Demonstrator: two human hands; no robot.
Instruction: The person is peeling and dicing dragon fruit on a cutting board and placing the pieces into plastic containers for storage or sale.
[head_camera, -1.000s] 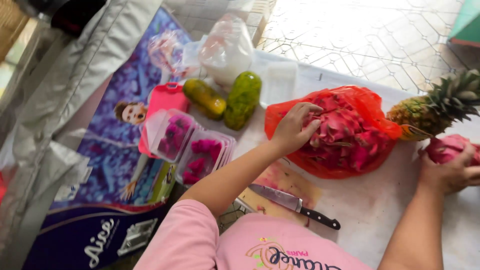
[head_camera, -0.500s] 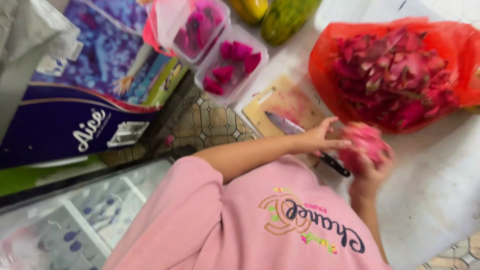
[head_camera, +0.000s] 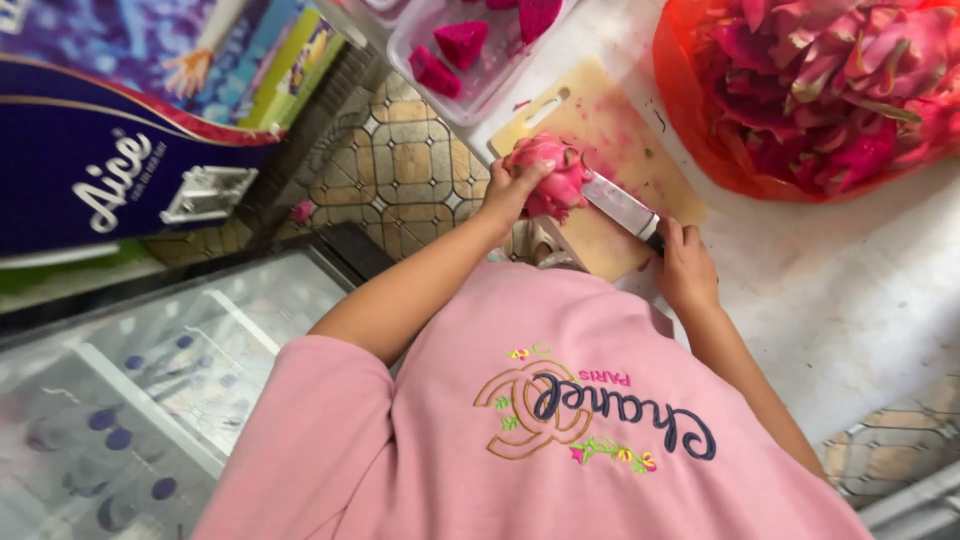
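Fingers of the left hand (head_camera: 505, 192) curl over the top and near side of a pink dragon fruit (head_camera: 548, 178), pressing it down onto the cutting board (head_camera: 610, 125). Fingers of the right hand (head_camera: 686, 272) are wrapped tight around the dark handle of a knife (head_camera: 622, 207), and the blade lies level with its tip touching the fruit's right side. That fruit sits near the middle of the board, toward its near edge, and the board lies on the white counter (head_camera: 850, 290).

Beyond the board, a clear plastic tub (head_camera: 470, 85) holds deep pink chunks of fruit flesh. To the right, a red plastic bag (head_camera: 690, 130) lies open and heaped with pink peels. A blue freezer chest (head_camera: 110, 170) stands at left, beside the patterned tile floor (head_camera: 415, 170).

Half a second ago the fruit was held up off the board, cupped in the right hand with the left reaching across it, and the knife lay free on the board. Now the fruit is down on the board under the left hand and the knife is up in the right. The view has also swung closer over the board.
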